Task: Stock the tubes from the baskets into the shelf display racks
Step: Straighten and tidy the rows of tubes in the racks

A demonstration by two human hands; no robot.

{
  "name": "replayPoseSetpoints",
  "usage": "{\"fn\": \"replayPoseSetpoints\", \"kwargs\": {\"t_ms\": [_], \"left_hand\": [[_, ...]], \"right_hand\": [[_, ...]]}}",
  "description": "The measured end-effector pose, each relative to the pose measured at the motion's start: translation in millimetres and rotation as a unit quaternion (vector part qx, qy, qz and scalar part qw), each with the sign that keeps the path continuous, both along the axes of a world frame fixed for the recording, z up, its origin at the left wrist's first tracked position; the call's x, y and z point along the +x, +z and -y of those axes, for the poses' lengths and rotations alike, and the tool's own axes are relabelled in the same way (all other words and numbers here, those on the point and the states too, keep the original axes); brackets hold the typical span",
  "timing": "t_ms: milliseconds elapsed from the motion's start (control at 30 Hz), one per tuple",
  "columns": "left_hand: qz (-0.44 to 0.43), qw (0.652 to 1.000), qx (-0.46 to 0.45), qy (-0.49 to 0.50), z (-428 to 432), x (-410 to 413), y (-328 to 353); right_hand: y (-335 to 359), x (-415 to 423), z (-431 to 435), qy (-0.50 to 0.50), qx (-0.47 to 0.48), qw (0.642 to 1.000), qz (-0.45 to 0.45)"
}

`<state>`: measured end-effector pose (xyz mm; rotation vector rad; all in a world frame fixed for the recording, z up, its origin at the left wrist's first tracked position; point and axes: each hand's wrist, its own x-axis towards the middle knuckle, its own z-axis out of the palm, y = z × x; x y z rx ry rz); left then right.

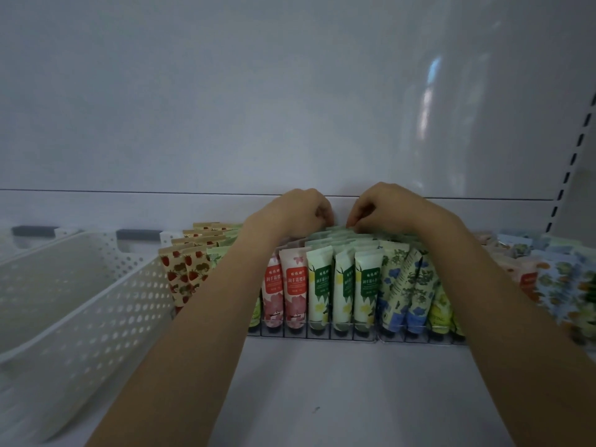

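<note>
The rearmost pale-green tube (335, 228) stands at the very back of the wire display rack (322, 334), at the end of the lanes of matching pale-green tubes (342, 285) that fill the rack's middle. The right hand (387, 209) reaches over those lanes with its fingers curled down, the tips pinching the tube's crimped top edge. The left hand (295, 214) hangs just beside it, also over the back of the rack, fingers curled under. Whether it grips a tube or only steadies the row cannot be told. Within the rack, pink blossom tubes (295, 288) sit left of the green lanes and strawberry-print tubes (180, 272) further left. Blue-flowered tubes (400, 285) stand to the right, and more patterned tubes (554, 285) beyond the rack's right end. Every lane in view looks packed front to back. The white perforated basket (96, 304), left of the rack, shows no tubes in its visible part, so the stocking seems nearly done, with this last tube to seat and perhaps some straightening left.
</note>
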<state>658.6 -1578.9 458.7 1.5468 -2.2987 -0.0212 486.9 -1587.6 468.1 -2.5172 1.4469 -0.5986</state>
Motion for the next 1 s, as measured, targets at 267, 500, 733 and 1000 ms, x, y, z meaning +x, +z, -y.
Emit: {"fn": "replayPoseSetpoints", "kwargs": {"t_ms": [267,500,733,1000], "left_hand": [[0.014,1.0,-0.018,0.017,-5,-4,2],[0.014,0.998,-0.042,-0.04,-44,-33,26],[0.025,0.999,0.027,-0.006,-68,-65,37],[0.005,1.0,0.009,0.026,-76,-84,23]], "right_hand": [[19,-8,-8,0.017,-0.066,0.995,0.068],[47,-52,-37,0.006,0.043,0.999,-0.031],[38,-66,-65,0.033,0.06,0.994,-0.087],[17,-55,-62,0.007,0.039,0.982,-0.184]]}}
